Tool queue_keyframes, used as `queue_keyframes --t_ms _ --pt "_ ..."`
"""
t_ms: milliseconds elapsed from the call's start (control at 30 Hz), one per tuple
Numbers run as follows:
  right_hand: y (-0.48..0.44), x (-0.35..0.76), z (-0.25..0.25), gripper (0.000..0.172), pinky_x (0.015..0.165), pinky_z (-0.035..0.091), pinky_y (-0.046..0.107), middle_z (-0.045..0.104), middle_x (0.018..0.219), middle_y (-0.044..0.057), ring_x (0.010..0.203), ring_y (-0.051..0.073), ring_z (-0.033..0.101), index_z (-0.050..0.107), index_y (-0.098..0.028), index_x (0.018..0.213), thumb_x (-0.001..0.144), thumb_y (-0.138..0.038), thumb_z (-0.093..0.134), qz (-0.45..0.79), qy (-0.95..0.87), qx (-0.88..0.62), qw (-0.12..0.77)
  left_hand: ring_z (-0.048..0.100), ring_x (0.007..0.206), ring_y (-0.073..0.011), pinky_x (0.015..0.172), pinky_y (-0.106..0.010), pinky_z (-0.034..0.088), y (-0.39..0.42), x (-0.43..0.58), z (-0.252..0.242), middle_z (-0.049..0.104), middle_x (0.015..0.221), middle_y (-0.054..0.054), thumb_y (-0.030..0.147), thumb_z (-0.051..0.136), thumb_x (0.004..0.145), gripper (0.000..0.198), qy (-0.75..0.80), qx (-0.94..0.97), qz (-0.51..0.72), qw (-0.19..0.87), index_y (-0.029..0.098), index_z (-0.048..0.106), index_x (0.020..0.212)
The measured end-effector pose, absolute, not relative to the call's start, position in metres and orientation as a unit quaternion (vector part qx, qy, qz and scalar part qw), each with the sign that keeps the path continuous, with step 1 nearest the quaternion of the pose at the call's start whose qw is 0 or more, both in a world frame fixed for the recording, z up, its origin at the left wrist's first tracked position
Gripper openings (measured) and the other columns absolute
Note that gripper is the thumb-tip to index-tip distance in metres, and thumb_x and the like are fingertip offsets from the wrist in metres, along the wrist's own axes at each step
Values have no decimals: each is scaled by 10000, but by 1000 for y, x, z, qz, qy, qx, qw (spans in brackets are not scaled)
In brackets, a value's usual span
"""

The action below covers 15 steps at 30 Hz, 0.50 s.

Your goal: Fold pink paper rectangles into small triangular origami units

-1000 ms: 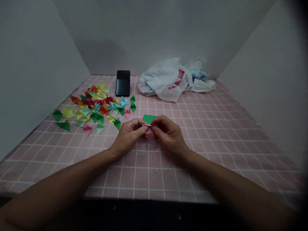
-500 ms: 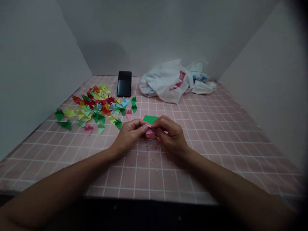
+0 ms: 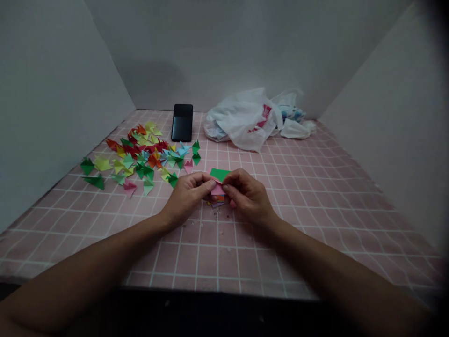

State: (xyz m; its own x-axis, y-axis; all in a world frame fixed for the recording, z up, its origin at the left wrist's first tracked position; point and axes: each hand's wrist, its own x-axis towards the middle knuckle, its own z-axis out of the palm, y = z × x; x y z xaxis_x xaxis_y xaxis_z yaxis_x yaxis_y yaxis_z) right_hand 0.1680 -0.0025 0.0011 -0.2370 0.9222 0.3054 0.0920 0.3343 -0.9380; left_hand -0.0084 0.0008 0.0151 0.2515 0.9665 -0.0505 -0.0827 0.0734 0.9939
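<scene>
My left hand (image 3: 187,194) and my right hand (image 3: 246,195) meet at the middle of the pink checked tabletop (image 3: 315,187). Both pinch a small pink paper piece (image 3: 217,188) between fingertips. Under the hands lies a small stack of coloured paper squares (image 3: 219,200), partly hidden. A green paper square (image 3: 219,174) lies flat just behind my fingers.
A heap of several folded paper triangles (image 3: 140,157) in green, red, yellow, blue and pink spreads at the left. A black phone (image 3: 182,122) lies at the back. Crumpled white plastic bags (image 3: 249,119) sit back right. Grey walls enclose three sides.
The pink paper has been turned and refolded slightly between my fingertips. Both hands stay in about the same place.
</scene>
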Motion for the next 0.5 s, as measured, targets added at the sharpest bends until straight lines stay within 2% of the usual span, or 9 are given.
queue_keyframes --t_ms 167,500 --pt "-2 166 3 97 511 437 244 559 739 -36 590 102 532 544 -225 887 862 -253 634 542 -575 -380 481 659 628 -119 639 -248 580 2 -8 12 688 714 -3 323 758 774 184 415 517 445 603 154 697 814" --pt "-2 167 3 134 510 450 226 567 811 -26 608 85 551 542 -210 910 862 -254 659 535 -588 -341 501 668 701 -114 684 -236 577 3 -8 8 703 775 -2 249 784 754 164 392 537 496 559 153 677 834"
